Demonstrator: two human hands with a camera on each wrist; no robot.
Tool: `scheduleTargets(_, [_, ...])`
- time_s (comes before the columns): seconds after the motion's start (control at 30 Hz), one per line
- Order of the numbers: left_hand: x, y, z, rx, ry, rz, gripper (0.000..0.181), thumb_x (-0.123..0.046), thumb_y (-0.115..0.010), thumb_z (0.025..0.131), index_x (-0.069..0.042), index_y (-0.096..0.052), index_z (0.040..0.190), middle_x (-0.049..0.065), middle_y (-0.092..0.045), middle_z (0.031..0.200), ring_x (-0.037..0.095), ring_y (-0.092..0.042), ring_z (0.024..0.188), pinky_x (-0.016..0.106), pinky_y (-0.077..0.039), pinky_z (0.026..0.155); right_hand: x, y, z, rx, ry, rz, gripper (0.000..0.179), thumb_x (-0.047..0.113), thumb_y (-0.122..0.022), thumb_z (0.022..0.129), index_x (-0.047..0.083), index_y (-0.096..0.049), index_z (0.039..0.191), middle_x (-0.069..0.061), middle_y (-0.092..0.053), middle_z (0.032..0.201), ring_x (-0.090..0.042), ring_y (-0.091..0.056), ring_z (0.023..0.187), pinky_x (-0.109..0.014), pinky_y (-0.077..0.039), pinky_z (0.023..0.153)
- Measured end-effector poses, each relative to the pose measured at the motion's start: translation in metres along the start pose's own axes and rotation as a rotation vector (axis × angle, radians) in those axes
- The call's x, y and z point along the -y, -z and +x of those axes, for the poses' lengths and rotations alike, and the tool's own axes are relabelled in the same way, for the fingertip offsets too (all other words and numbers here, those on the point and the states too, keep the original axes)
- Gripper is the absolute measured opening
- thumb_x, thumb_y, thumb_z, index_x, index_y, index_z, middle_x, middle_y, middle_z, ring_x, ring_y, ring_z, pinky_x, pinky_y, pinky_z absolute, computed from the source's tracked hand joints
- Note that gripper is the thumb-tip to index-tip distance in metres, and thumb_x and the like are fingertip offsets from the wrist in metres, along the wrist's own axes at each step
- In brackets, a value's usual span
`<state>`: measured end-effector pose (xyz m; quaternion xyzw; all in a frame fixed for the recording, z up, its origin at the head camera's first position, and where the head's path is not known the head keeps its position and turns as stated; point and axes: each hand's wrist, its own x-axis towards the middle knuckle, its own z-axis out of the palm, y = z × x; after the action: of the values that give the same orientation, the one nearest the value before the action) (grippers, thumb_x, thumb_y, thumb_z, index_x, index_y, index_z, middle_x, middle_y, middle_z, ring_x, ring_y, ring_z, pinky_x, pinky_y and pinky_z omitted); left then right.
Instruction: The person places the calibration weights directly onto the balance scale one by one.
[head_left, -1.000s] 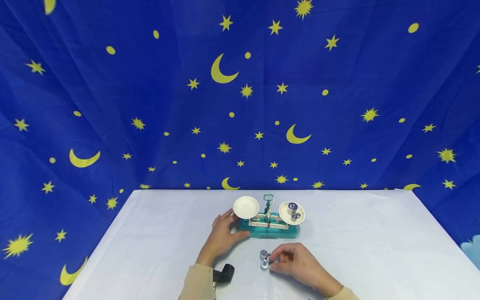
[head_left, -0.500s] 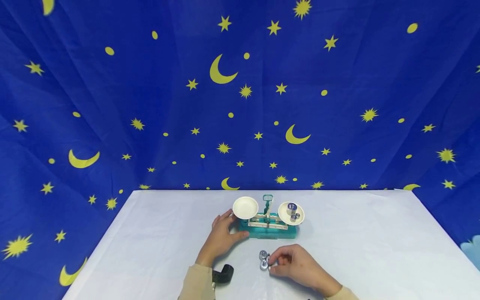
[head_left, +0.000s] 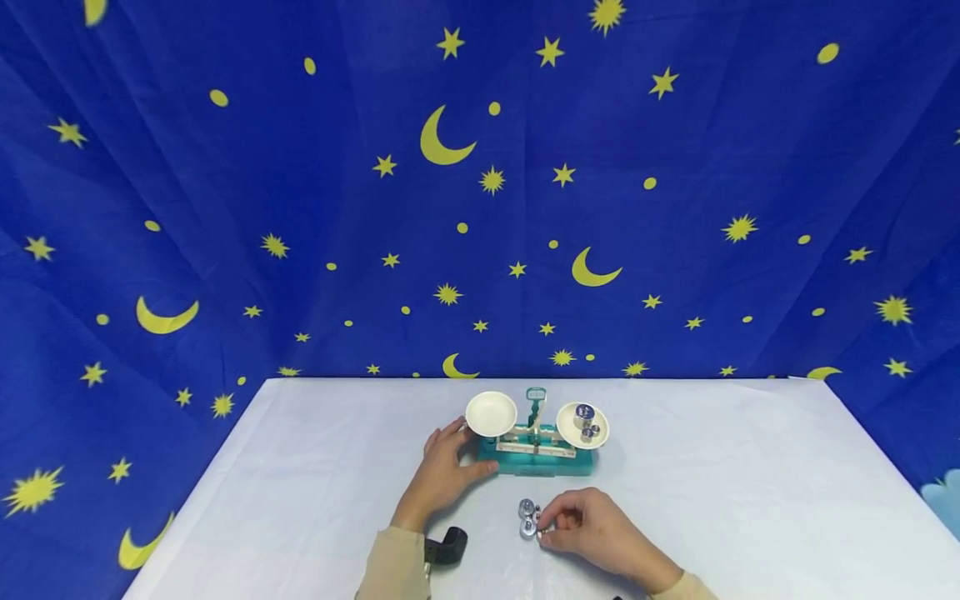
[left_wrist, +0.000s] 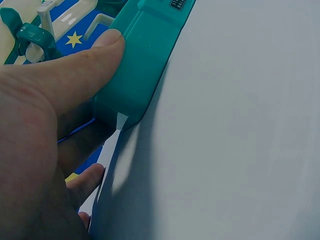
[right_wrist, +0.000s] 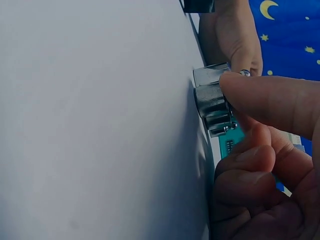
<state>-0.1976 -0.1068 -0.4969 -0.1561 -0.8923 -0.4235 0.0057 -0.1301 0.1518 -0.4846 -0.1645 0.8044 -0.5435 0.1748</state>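
A teal balance scale [head_left: 536,461] with two white pans stands on the table. My left hand [head_left: 442,477] holds the left end of its base, the thumb lying on top in the left wrist view and the other fingers at the side. Several shiny metal weights [head_left: 527,518] stand close together in front of the scale. At their right side my right hand [head_left: 592,529] pinches a small weight between thumb and forefinger; the fingers mostly hide it. In the right wrist view the thumb [right_wrist: 270,97] overlaps the row of weights [right_wrist: 212,95].
On the scale's right pan [head_left: 573,417] sit a large weight [head_left: 585,415] and smaller ones; the left pan [head_left: 491,414] bears nothing. A black strap [head_left: 447,547] is at the left wrist. A blue curtain [head_left: 480,192] with stars and moons hangs behind the white table [head_left: 720,467].
My right thumb and forefinger have shifted slightly at the small weight beside the others. The left hand and the scale stay as they were.
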Motion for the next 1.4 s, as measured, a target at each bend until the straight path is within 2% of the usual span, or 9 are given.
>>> scheduleTargets(0.5, [0.0003, 0.0016, -0.0011, -0.005, -0.003, -0.006, 0.069, -0.035, -0.080, 0.084, 0.002, -0.057, 0.138, 0.022, -0.052, 0.146, 0.040, -0.035, 0.144, 0.064, -0.009, 0.120, 0.0009, 0.0007, 0.0008, -0.011, 0.005, -0.069, 0.009, 0.017, -0.082, 0.081, 0.013, -0.077, 0.088, 0.008, -0.058, 0.069, -0.002, -0.050, 0.062, -0.017, -0.040, 0.054])
scheduleTargets(0.73, [0.0011, 0.0006, -0.0010, -0.005, 0.001, -0.013, 0.069, -0.035, -0.080, 0.084, 0.002, -0.058, 0.138, 0.022, -0.052, 0.146, 0.040, -0.035, 0.144, 0.064, -0.009, 0.120, 0.0021, 0.0009, 0.0013, -0.010, -0.018, -0.058, 0.009, 0.019, -0.082, 0.082, 0.014, -0.076, 0.086, 0.006, -0.058, 0.071, -0.004, -0.051, 0.064, -0.018, -0.041, 0.056])
scheduleTargets(1.17, [0.0002, -0.0005, -0.0006, -0.011, 0.000, -0.023, 0.068, -0.034, -0.081, 0.084, 0.002, -0.058, 0.137, 0.021, -0.052, 0.146, 0.039, -0.035, 0.144, 0.065, -0.009, 0.120, 0.0024, 0.0020, -0.0011, -0.023, -0.011, -0.054, 0.011, 0.020, -0.082, 0.081, 0.012, -0.076, 0.087, 0.006, -0.057, 0.069, -0.004, -0.050, 0.063, -0.018, -0.042, 0.056])
scheduleTargets(1.4, [0.0009, -0.0008, -0.0002, -0.017, -0.006, -0.018, 0.069, -0.037, -0.080, 0.084, 0.001, -0.058, 0.138, 0.020, -0.053, 0.145, 0.038, -0.035, 0.145, 0.063, -0.009, 0.120, 0.0055, 0.0031, -0.0020, -0.032, -0.033, -0.018, 0.011, 0.018, -0.081, 0.083, 0.010, -0.076, 0.087, 0.004, -0.057, 0.070, -0.006, -0.051, 0.064, -0.018, -0.042, 0.056])
